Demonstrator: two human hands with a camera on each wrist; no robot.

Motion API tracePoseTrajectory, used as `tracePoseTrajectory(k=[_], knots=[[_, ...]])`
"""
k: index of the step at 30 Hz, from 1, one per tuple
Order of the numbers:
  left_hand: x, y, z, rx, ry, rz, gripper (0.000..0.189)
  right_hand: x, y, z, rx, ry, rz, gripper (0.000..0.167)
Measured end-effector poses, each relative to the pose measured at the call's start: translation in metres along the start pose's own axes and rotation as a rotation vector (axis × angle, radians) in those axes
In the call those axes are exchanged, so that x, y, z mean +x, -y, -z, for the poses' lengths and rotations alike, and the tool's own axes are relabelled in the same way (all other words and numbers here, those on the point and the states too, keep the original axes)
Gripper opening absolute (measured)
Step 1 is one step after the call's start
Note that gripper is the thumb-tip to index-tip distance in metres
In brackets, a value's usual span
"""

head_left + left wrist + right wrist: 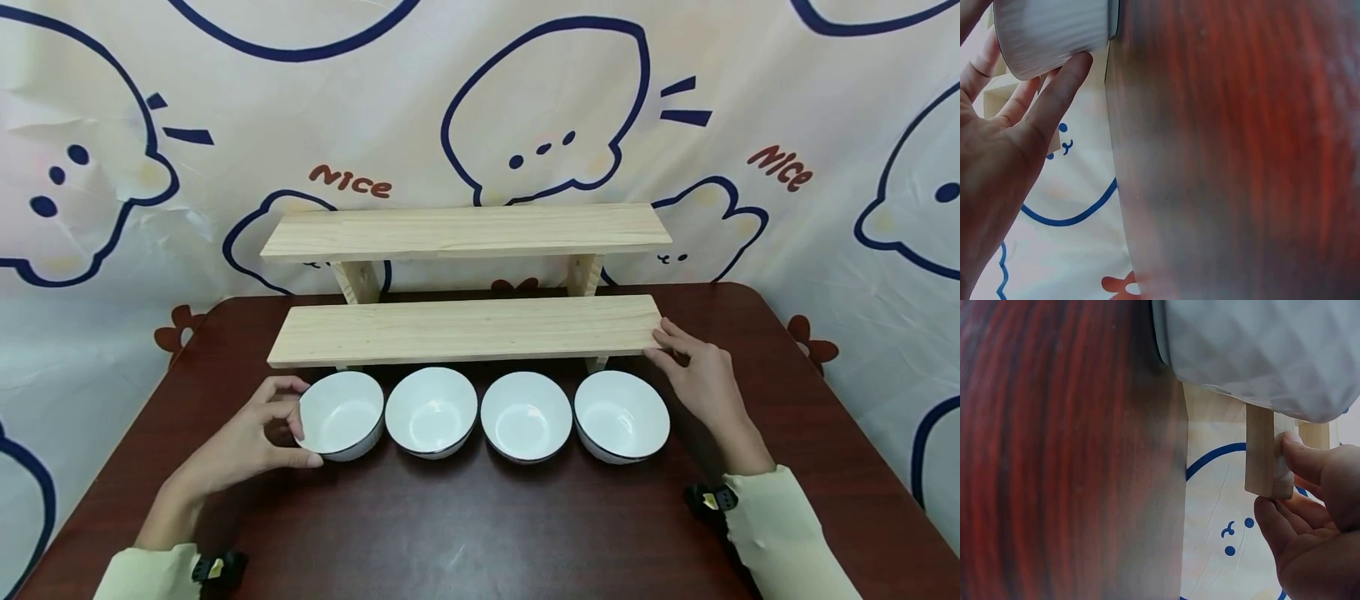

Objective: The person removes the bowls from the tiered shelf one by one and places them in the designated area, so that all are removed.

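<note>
Several white bowls stand in a row in front of a two-tier wooden shelf. My left hand (251, 437) curves round the leftmost bowl (342, 412), thumb at its front and fingers along its left side. The left wrist view shows that bowl's ribbed outer wall (1054, 34) against the fingertips (1079, 62). At the right end of the lower wooden board (465, 329), my right hand (701, 379) grips the corner between thumb and fingers. Up close, the right wrist view shows the board's end (1266, 462) in that grip, beside a bowl with a diamond-patterned outside (1266, 350).
The upper board (465, 232) sits behind and above the lower one on wooden supports (583, 275). Both tiers stand at the back of a dark reddish-brown table (465, 525). A cartoon-printed cloth (300, 108) hangs behind and at the sides.
</note>
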State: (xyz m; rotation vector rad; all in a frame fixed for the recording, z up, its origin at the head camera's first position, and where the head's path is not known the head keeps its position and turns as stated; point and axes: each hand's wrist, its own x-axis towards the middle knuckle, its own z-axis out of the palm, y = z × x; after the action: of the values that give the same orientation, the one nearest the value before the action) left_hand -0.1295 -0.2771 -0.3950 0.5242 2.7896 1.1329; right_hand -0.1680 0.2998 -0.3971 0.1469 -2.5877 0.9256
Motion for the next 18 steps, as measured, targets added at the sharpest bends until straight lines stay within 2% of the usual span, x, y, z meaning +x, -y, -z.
tracePoseTrajectory(k=[6,18], knots=[[-0.001,0.000,0.000,-0.008,-0.002,-0.018,0.039,0.000,-0.001,0.000,0.000,0.000,0.001,0.040],[0.010,-0.012,0.002,0.006,-0.054,0.060,0.028,0.001,0.001,0.003,-0.010,0.016,-0.001,0.041]])
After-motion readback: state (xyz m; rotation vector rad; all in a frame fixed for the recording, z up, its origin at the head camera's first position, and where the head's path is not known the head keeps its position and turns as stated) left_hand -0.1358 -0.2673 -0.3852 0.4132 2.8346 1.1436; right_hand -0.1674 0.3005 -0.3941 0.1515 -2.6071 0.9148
